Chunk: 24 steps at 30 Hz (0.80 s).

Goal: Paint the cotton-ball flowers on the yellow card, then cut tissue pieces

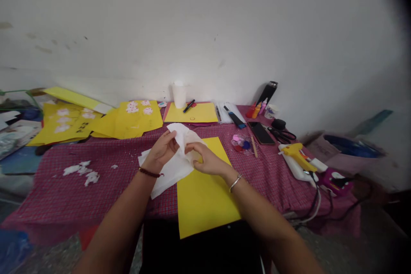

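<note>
Both my hands meet over the middle of the table and pinch a thin white tissue sheet [171, 167]. My left hand [162, 150] grips its upper left part, fingers closed on the paper. My right hand [205, 158] pinches the sheet's right side, just above a yellow paper sheet [205, 197] that lies under it and overhangs the table's front edge. The tissue is crumpled and lifted at the top, with its lower part resting on the red checked tablecloth [122, 167].
Yellow sheets with white paper flowers [128, 117] lie at the back left; white scraps [81, 171] sit on the left. A white cup [179, 94], black marker [189, 105], phone [260, 132], scissors [282, 135], paint bottles [257, 109] and a yellow glue gun [298, 156] fill the back and right.
</note>
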Each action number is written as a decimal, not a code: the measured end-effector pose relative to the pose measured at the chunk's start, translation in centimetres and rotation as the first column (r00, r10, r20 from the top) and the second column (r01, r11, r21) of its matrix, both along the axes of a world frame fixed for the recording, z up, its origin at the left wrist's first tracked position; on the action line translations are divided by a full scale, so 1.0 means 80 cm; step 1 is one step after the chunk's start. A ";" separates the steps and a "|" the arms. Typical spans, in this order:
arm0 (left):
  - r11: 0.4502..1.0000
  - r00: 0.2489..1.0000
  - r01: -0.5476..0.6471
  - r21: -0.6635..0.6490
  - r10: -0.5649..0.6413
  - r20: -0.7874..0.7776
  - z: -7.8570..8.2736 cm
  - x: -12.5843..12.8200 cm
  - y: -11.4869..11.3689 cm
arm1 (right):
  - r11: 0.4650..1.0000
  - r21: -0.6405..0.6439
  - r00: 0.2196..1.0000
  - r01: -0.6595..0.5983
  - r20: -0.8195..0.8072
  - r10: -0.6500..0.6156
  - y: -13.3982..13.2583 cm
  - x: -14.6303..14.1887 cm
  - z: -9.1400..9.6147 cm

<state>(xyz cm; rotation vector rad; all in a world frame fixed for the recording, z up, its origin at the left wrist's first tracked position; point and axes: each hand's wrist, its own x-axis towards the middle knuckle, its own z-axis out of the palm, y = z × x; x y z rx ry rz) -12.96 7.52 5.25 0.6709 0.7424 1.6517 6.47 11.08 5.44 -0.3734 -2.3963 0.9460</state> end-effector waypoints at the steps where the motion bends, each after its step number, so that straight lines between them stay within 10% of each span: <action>1: 1.000 0.999 0.007 -0.008 -0.007 0.033 -0.002 0.001 0.002 | 1.000 0.001 1.000 -0.003 -0.011 0.003 -0.001 -0.001 0.000; 12: 0.983 0.977 -0.062 -0.175 0.095 0.192 0.008 0.019 0.000 | 0.986 0.100 0.985 0.134 -0.122 -0.122 0.006 -0.018 -0.021; 16: 0.990 0.987 -0.048 -0.129 0.067 0.146 0.017 0.026 -0.006 | 0.983 -0.114 0.966 0.144 -0.199 -0.165 0.009 -0.019 -0.022; 24: 0.978 0.895 -0.191 0.087 0.210 -0.393 0.009 0.014 -0.012 | 0.669 -0.739 0.970 -0.078 -0.211 -0.120 0.005 -0.002 -0.007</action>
